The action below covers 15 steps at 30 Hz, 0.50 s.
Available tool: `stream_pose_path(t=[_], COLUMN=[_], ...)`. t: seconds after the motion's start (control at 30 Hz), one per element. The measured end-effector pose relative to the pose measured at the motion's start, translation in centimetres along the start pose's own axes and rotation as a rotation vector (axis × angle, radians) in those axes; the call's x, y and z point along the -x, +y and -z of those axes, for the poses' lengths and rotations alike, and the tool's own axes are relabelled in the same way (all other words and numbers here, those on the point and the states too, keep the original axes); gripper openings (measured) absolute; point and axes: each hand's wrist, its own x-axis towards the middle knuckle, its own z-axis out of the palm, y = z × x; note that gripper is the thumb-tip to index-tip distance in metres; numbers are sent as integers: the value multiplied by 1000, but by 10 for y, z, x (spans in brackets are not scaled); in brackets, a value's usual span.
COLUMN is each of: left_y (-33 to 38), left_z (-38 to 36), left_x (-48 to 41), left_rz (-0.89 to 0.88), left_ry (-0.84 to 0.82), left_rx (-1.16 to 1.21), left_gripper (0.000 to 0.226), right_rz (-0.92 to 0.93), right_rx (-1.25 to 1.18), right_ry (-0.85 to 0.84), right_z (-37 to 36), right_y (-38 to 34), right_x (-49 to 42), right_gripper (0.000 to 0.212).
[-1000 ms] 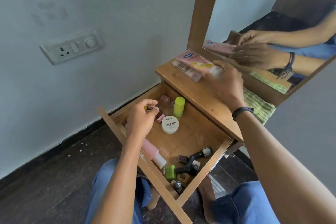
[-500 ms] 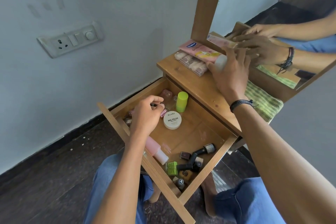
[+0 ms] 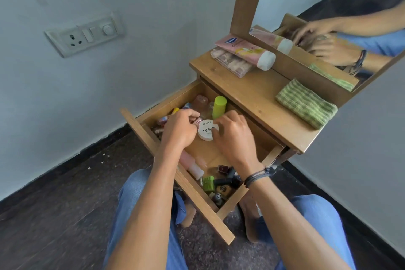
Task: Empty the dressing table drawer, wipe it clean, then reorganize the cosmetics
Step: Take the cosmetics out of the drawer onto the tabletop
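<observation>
Two hands are in the drawer (image 3: 232,203). The right hand (image 3: 233,138) curls its fingers round the white jar (image 3: 205,131); the left hand (image 3: 178,130) pinches a pink item (image 3: 196,120) just beside it.

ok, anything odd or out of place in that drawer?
Nothing spilled or broken. Drawer just cluttered: nail polish bottles heaped in its near corner, pink bottle lying flat by the front wall.
</observation>
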Motion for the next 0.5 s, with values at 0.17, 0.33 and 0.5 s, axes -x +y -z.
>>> stream_pose_path(t=[0.17, 0.33, 0.5], left_y=[0, -1, -4], left_z=[-4, -5, -3], left_x=[1, 1, -3], left_rz=[-5, -11, 36], left_ry=[-35, -59, -61], left_rx=[-131, -158, -92], left_gripper=[38, 39, 38], right_rz=[-55, -54, -59], right_rx=[74, 109, 111], right_ry=[-339, -361, -372], right_z=[-19, -31, -33], right_y=[-4, -8, -10], right_x=[-4, -12, -6], right_gripper=[47, 43, 44])
